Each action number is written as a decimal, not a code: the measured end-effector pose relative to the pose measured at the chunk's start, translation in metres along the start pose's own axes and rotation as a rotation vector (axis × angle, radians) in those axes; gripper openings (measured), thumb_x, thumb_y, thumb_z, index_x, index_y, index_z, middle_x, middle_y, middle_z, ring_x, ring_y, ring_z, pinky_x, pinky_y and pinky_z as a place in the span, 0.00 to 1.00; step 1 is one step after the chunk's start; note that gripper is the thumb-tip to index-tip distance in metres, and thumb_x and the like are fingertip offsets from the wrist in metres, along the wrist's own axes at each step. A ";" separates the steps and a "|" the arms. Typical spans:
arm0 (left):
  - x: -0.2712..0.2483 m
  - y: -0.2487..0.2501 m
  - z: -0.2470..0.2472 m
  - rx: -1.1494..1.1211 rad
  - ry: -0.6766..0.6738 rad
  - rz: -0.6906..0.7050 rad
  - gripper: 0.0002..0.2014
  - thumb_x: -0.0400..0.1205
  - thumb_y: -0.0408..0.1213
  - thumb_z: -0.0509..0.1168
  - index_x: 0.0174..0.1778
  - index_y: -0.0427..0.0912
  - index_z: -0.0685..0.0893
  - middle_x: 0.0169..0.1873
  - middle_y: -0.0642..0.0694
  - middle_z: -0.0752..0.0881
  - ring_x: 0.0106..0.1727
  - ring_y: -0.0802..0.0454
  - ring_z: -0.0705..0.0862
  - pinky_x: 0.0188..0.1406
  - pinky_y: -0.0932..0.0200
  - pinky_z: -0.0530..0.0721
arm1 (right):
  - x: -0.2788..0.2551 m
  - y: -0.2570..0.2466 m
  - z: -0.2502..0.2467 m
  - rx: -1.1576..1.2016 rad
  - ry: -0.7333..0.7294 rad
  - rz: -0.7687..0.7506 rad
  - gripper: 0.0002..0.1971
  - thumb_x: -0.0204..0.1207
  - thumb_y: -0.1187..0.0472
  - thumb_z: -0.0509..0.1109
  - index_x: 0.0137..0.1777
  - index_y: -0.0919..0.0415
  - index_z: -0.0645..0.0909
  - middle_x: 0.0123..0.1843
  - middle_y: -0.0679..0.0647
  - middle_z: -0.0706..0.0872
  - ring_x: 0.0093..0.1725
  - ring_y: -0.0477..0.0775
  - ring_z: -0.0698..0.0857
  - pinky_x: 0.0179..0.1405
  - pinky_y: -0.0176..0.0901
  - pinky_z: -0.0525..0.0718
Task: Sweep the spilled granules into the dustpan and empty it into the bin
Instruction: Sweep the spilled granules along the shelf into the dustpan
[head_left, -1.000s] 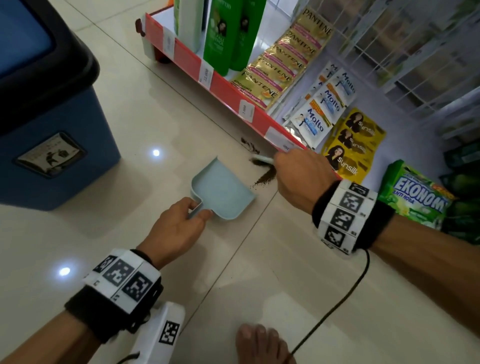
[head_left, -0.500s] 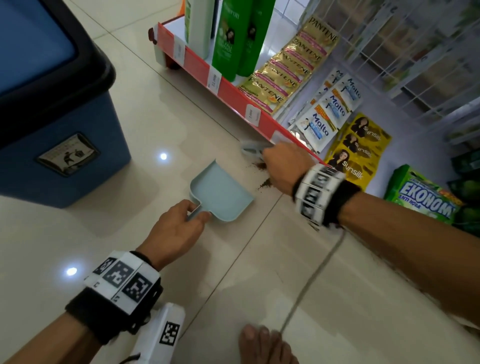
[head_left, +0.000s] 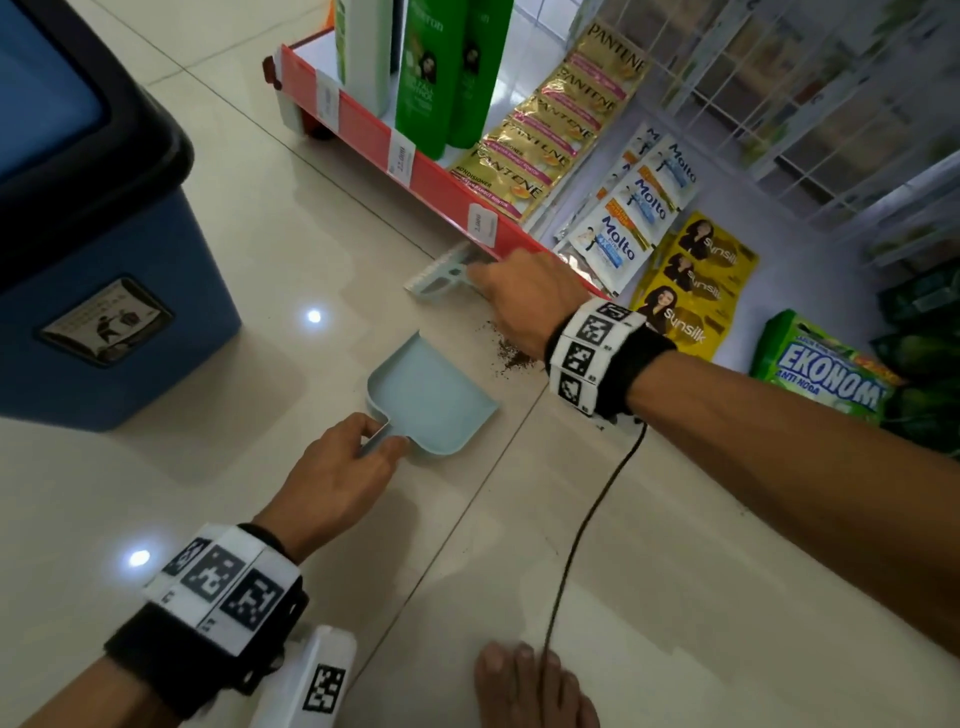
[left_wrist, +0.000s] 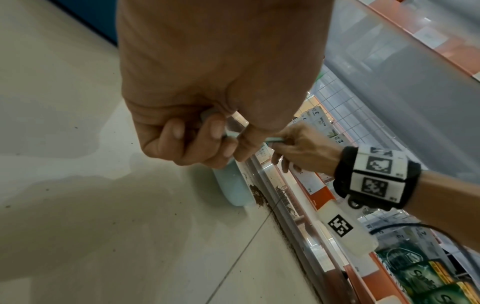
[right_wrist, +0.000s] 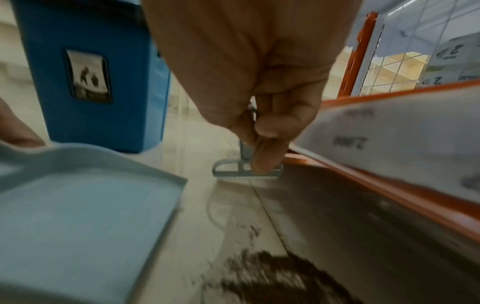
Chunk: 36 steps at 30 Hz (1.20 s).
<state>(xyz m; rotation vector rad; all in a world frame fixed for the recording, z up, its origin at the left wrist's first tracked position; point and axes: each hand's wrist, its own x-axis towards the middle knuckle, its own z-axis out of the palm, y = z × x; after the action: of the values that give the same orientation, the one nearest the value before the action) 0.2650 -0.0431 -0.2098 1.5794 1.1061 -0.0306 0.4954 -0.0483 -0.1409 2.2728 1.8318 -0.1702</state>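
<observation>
A pale blue dustpan (head_left: 434, 395) lies flat on the tiled floor, and my left hand (head_left: 343, 470) grips its handle from the near side. Dark brown granules (head_left: 511, 356) lie in a small pile just right of the pan's open edge; in the right wrist view the granules (right_wrist: 275, 275) spread in front of the dustpan (right_wrist: 85, 216). My right hand (head_left: 519, 301) grips a small pale brush (head_left: 439, 278), whose head sits on the floor beyond the pile, close under the red shelf edge (head_left: 447, 182). The blue bin (head_left: 104, 291) with a black lid stands at the left.
The low shelf carries green shampoo bottles (head_left: 431, 78), Pantene, Molto and Sunsilk sachets (head_left: 691, 280) and an Ekonomi pack (head_left: 821, 374). A black cable (head_left: 582, 535) hangs from my right wrist. My bare foot (head_left: 530, 686) is at the bottom edge.
My right hand has carried the brush away from the dustpan's edge, up and left along the shelf base, past the granules. The left hand and dustpan have stayed where they were.
</observation>
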 end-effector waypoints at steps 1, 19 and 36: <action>-0.001 -0.001 -0.001 -0.003 -0.006 0.005 0.13 0.84 0.52 0.61 0.50 0.46 0.79 0.38 0.47 0.84 0.35 0.52 0.78 0.37 0.55 0.76 | -0.004 0.006 0.004 0.022 -0.037 0.008 0.16 0.89 0.57 0.55 0.65 0.61 0.81 0.40 0.55 0.78 0.37 0.56 0.80 0.41 0.44 0.83; -0.003 -0.009 0.019 -0.163 -0.094 -0.024 0.13 0.84 0.51 0.62 0.51 0.45 0.81 0.33 0.47 0.81 0.31 0.52 0.75 0.33 0.56 0.73 | -0.057 0.021 -0.006 0.054 -0.021 0.110 0.14 0.85 0.63 0.56 0.62 0.62 0.82 0.44 0.60 0.84 0.39 0.59 0.82 0.38 0.43 0.78; -0.032 -0.017 0.032 -0.146 0.057 -0.022 0.10 0.84 0.48 0.64 0.47 0.45 0.83 0.29 0.50 0.81 0.25 0.57 0.74 0.30 0.56 0.72 | -0.143 0.085 0.029 0.279 0.071 0.100 0.21 0.79 0.68 0.66 0.69 0.49 0.82 0.46 0.61 0.89 0.43 0.65 0.85 0.41 0.53 0.84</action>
<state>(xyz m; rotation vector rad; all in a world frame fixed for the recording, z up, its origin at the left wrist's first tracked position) 0.2528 -0.0894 -0.2164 1.4453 1.1444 0.0799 0.5482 -0.2085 -0.1287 2.5824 1.8225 -0.3527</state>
